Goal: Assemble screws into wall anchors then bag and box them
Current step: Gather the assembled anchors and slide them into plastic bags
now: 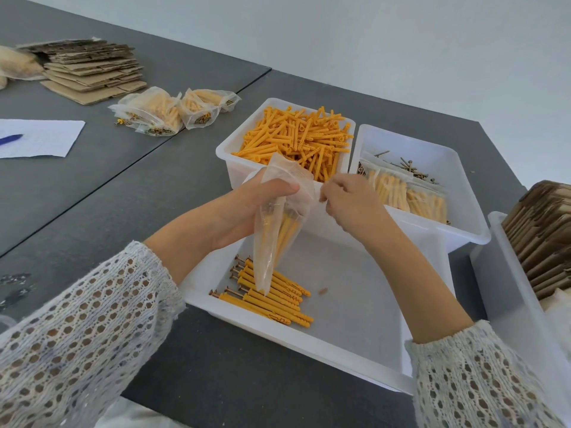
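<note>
Bright, even daylight fills the frame, with only soft, faint shadows. The wide lens bends the table (191, 156) edges and stretches the lower corners. The centre is sharp; the upper left looks slightly soft. The white bins (340, 359) show mild glare.

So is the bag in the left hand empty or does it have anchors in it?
Not empty: orange anchors show through the clear bag gripped by the left hand.

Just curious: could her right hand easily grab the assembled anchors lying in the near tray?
Probably yes: the right hand holds nothing I can see, and the assembled anchors lie uncovered below; only the hanging plastic bag grazes them.
</note>
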Action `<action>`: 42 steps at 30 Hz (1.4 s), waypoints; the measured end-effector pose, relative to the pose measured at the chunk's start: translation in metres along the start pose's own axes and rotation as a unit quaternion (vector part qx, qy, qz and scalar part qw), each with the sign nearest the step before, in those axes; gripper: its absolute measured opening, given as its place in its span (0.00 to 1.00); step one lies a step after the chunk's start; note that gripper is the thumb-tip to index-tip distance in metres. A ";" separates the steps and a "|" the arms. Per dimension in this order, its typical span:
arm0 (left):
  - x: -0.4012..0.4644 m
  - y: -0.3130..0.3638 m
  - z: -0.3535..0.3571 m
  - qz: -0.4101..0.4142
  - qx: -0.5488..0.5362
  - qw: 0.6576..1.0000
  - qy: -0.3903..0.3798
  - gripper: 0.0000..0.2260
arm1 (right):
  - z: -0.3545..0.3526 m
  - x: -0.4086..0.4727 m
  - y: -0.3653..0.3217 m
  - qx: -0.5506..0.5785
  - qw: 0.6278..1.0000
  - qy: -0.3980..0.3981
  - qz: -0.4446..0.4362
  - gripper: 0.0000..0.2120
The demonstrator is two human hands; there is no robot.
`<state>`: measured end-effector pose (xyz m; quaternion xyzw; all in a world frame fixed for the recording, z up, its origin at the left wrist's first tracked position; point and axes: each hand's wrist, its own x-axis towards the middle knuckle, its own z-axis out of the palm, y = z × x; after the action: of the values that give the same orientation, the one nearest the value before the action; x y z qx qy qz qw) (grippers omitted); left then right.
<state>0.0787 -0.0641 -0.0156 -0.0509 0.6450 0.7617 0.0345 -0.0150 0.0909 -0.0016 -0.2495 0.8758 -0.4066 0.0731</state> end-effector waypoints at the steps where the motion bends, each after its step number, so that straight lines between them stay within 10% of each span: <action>1: 0.000 0.000 0.000 0.004 -0.003 1.000 0.005 0.29 | 0.001 -0.001 0.002 -0.035 0.996 -0.067 0.044 0.13; 7: -0.001 0.001 -0.002 0.029 -0.044 0.997 0.059 0.30 | 0.036 -0.023 0.004 -0.222 0.892 -0.393 0.000 0.13; 28: -0.004 0.003 -0.008 0.065 -0.099 0.989 0.091 0.21 | 0.059 -0.025 0.009 -0.319 0.858 -0.401 -0.041 0.13; 36: -0.004 0.001 -0.013 0.068 -0.123 0.986 0.086 0.15 | 0.072 -0.028 0.012 -0.419 0.859 -0.260 -0.136 0.05; 42: -0.005 0.002 -0.012 0.059 -0.133 0.987 0.072 0.19 | 0.039 -0.013 0.021 -0.371 0.887 -0.267 -0.064 0.16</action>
<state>0.0836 -0.0765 -0.0151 -0.0720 0.5403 0.8359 -0.0642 0.0012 0.0825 -0.0443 -0.4134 0.8922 0.0265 0.1801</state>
